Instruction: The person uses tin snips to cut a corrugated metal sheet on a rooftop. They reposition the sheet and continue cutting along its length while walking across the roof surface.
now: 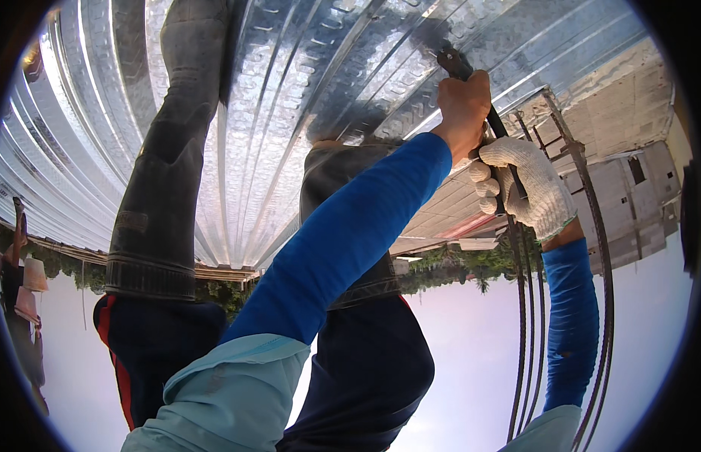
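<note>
1. A bare left hand (463, 105) wraps a dark long-handled tool (457, 66) close to its head, above ribbed metal decking (275, 90); a slackened grip could drop the tool onto the sheets.
2. Just beside it, a gloved right hand (535, 184) curls round the tool's handle end; loose knit could slip, or fingers get nipped should the handles close suddenly.
3. Steel bars (597, 203) run close by the right hand and along its forearm, where a careless swing could snag the sleeve (572, 324).
4. Left of the left hand, a dark boot (158, 188) stands on shiny sheeting; a hard pull could cost the worker footing.
</note>
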### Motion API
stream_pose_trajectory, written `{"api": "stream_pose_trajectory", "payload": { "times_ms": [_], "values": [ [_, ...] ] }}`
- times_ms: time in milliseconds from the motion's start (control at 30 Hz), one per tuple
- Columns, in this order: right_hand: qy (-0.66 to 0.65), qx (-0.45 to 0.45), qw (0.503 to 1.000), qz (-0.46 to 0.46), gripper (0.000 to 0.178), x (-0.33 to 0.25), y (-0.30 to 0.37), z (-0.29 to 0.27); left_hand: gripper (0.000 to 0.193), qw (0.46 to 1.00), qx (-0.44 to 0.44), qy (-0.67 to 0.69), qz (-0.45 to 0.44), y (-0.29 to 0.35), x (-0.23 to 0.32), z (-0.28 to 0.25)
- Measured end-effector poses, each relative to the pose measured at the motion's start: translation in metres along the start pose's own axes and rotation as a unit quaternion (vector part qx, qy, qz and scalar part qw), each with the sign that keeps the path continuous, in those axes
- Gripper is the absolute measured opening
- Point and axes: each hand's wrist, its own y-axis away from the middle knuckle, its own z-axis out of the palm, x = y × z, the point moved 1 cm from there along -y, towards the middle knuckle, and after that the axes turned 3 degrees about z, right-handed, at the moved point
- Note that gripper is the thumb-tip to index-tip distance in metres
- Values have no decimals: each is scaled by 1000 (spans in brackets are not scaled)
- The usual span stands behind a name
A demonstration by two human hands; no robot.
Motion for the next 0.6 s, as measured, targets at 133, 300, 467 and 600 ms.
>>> {"api": "stream_pose_trajectory", "payload": {
  "times_ms": [133,300,467,600],
  "values": [
    [14,17,997,-73,34,14,3,3,46,999,2,14,-44,-1,-1,-5],
    [70,39,994,-71,24,11,-1,22,39,997,-9,70,-34,7,3,-12],
    [35,130,988,-69,22,50,-7,43,39,996,-44,-80,11,33,26,-27],
    [15,136,985,-104,18,59,13,59,32,981,-65,-142,111,48,27,-18]
  ]
}}
